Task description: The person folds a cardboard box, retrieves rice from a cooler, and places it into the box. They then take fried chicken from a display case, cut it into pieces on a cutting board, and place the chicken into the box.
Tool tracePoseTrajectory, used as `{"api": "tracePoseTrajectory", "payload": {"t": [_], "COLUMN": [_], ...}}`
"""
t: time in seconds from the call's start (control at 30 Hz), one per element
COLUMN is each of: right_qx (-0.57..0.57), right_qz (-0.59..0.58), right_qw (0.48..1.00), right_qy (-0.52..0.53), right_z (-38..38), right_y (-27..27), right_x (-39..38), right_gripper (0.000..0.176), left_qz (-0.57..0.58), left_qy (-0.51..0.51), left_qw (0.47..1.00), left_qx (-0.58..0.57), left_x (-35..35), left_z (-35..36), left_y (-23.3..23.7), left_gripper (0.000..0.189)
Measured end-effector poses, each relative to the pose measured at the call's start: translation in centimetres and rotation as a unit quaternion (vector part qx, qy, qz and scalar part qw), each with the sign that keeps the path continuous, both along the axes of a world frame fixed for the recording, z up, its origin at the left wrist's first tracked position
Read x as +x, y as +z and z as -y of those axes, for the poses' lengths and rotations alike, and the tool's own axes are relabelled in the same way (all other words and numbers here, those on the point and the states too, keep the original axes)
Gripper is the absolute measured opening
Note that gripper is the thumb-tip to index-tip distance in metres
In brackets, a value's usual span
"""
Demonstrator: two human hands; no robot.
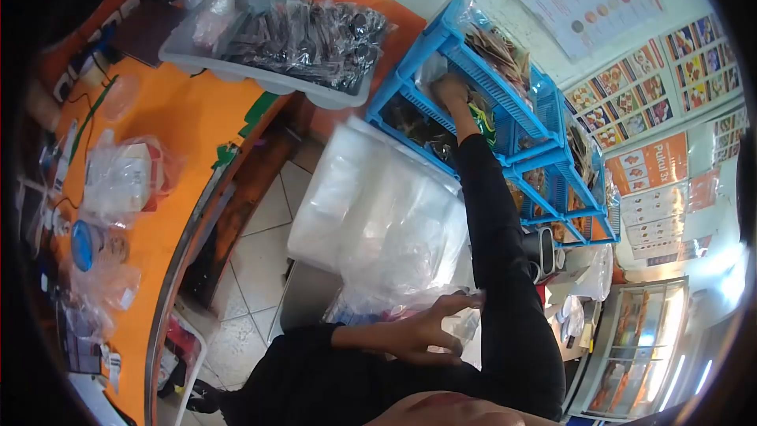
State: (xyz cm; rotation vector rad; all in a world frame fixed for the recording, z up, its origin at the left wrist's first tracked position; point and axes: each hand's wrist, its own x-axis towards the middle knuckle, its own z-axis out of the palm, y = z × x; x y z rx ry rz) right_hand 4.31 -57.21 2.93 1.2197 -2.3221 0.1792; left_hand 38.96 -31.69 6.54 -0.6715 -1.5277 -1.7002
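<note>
Your R hand (449,91) was inside the upper-middle bay of the blue rack (516,114), top center of the frame, w/ the arm at full stretch. Its fingers were partly hidden, so can't tell if they pinched anything. The nearest goods were the green packet (482,120) just beside your wrist and the clear wrap (430,71) by your fingers, both in that same bay.

Your L hand (418,333), lower center, had its fingers spread and loosely bent, w/ nothing seen in it, near the pile of clear bags (378,197) mid-frame.

Progress, as a judgment: the reach was done, i.e. your R hand was in among the goods, but no item was seen out of the rack. Lifting anything clear was left undone at that pt.

Upper left, the gray tray (331,99) w/ wrapped cutlery (315,39) sat on the orange table (185,114), away from both hands.
</note>
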Motion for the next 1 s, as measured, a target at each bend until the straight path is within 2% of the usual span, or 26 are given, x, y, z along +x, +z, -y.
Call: {"api": "tracePoseTrajectory", "payload": {"t": [0.07, 0.1, 0.17, 0.2, 0.23, 0.3, 0.33, 0.37, 0.4, 0.43, 0.47, 0.53, 0.57, 0.6, 0.63, 0.67, 0.7, 0.73, 0.77, 0.83, 0.87, 0.97, 1.0], "right_qx": [0.020, 0.028, -0.096, -0.201, -0.201, -0.187, -0.188, -0.247, -0.304, -0.387, -0.411, -0.357, -0.179, -0.022, 0.068, 0.140, 0.240, 0.352, 0.381, 0.346, 0.321, 0.209, 0.143], "right_qz": [0.115, 0.116, 0.187, 0.198, 0.197, 0.125, 0.123, 0.186, 0.246, 0.352, 0.338, 0.174, 0.218, 0.309, 0.447, 0.531, 0.547, 0.561, 0.572, 0.608, 0.630, 0.710, 0.749], "right_qw": [0.993, 0.992, 0.976, 0.951, 0.952, 0.945, 0.947, 0.922, 0.890, 0.800, 0.777, 0.860, 0.874, 0.859, 0.822, 0.781, 0.767, 0.719, 0.693, 0.662, 0.649, 0.608, 0.581], "right_qy": [-0.023, -0.029, 0.064, 0.123, 0.120, 0.239, 0.230, 0.234, 0.236, 0.294, 0.335, 0.321, 0.396, 0.409, 0.345, 0.298, 0.235, 0.210, 0.220, 0.268, 0.280, 0.286, 0.285], "right_z": [-0.5, -1.1, -2.8, -3.9, -4.5, -6.8, -8.8, -11.0, -13.6, -17.1, -21.4, -30.4, -34.4, -36.5, -38.1, -39.9, -40.5, -41.5, -42.6, -44.5, -45.2, -48.0, -49.3], "right_y": [1.1, 1.5, 2.7, 3.5, 3.7, 4.5, 5.6, 7.3, 9.2, 11.3, 13.4, 14.0, 14.2, 14.5, 13.8, 12.2, 12.0, 10.2, 8.3, 5.0, 3.8, 3.7, 4.6], "right_x": [0.6, 1.0, 2.4, 4.0, 4.7, 6.1, 7.2, 8.9, 10.9, 13.1, 15.3, 18.2, 18.8, 20.1, 21.9, 22.7, 24.3, 24.7, 25.4, 26.7, 26.9, 26.0, 25.3], "right_gripper": [0.021, 0.021, 0.019, 0.014, 0.014, 0.008, 0.008, 0.008, 0.009, 0.011, 0.011, 0.016, 0.015, 0.013, 0.016, 0.013, 0.009, 0.015, 0.016, 0.018, 0.019, 0.022, 0.024], "left_qz": [0.008, 0.009, 0.027, 0.028, 0.037, 0.052, 0.048, 0.043, 0.027, 0.050, 0.040, 0.039, 0.045, 0.111, 0.178, 0.189, 0.107, 0.023, 0.032, 0.060, 0.060, 0.086, 0.116], "left_qy": [-0.016, -0.022, -0.019, -0.023, -0.021, -0.024, -0.009, 0.005, -0.018, -0.020, -0.020, 0.007, 0.037, 0.011, -0.013, -0.020, 0.021, 0.062, 0.056, 0.018, 0.057, 0.088, 0.123], "left_qw": [1.000, 1.000, 0.999, 0.999, 0.998, 0.997, 0.998, 0.999, 0.995, 0.996, 0.992, 0.986, 0.983, 0.978, 0.968, 0.966, 0.974, 0.973, 0.974, 0.991, 0.993, 0.988, 0.984], "left_qx": [0.008, 0.017, 0.028, 0.031, 0.046, 0.055, 0.043, 0.030, 0.090, 0.078, 0.114, 0.163, 0.173, 0.175, 0.176, 0.175, 0.199, 0.220, 0.215, 0.119, 0.084, 0.090, 0.059], "left_x": [0.0, -0.2, -0.4, -0.4, -0.6, -1.0, -1.1, -1.2, -1.3, -0.9, -0.8, -0.4, 0.0, 1.1, 2.1, 2.2, 1.8, 1.7, 2.0, 2.7, 2.8, 3.1, 3.3], "left_z": [0.9, 1.2, 1.2, 1.2, 1.1, 0.9, 1.0, 0.9, 0.4, 0.4, -0.1, -1.0, -1.3, -1.8, -2.6, -3.5, -4.3, -5.0, -5.7, -7.0, -7.7, -9.0, -8.7], "left_y": [0.6, 0.5, 0.3, 0.1, -0.1, -0.4, -0.6, -0.8, -1.0, -1.0, -1.5, -1.2, -0.4, -0.4, -0.4, 0.3, 1.4, 2.1, 2.4, 2.6, 2.7, 2.7, 3.0], "left_gripper": [0.013, 0.013, 0.010, 0.010, 0.010, 0.007, 0.007, 0.006, 0.006, 0.008, 0.008, 0.010, 0.012, 0.014, 0.016, 0.016, 0.019, 0.022, 0.022, 0.025, 0.025, 0.028, 0.029]}}
